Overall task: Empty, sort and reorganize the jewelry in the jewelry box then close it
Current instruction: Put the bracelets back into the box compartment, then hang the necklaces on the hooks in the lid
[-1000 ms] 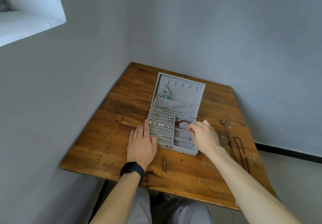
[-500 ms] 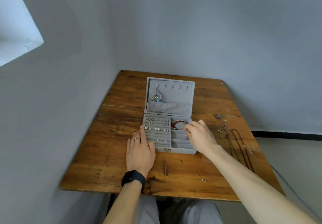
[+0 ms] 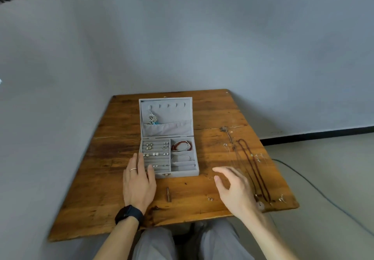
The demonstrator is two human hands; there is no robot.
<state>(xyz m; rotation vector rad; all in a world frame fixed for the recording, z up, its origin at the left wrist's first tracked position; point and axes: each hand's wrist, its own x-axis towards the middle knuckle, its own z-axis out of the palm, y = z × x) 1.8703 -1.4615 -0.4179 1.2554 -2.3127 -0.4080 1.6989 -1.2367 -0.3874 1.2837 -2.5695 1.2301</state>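
Observation:
A grey jewelry box [image 3: 183,173] stands open on the wooden table [image 3: 113,178]. Its ring rows hold several earrings [image 3: 154,154]. A red bead bracelet [image 3: 181,146] and a thin silver bangle [image 3: 180,158] lie in the right compartments. A silver pendant [image 3: 151,118] hangs from a hook in the lid. My left hand [image 3: 137,180] rests flat against the box's front left corner. My right hand [image 3: 234,191] hovers over the table right of the box, fingers relaxed, holding nothing. Necklaces [image 3: 253,166] lie stretched out on the table's right side.
A small brown stick-like piece [image 3: 168,194] lies in front of the box. Small earrings [image 3: 210,198] and charms [image 3: 281,199] are scattered near the front right edge. A cable [image 3: 315,186] runs on the floor at right. Walls close in behind and left.
My right hand has left the box's right compartments and moved right and toward me over the table. The view has tilted upward. My left hand stays by the box.

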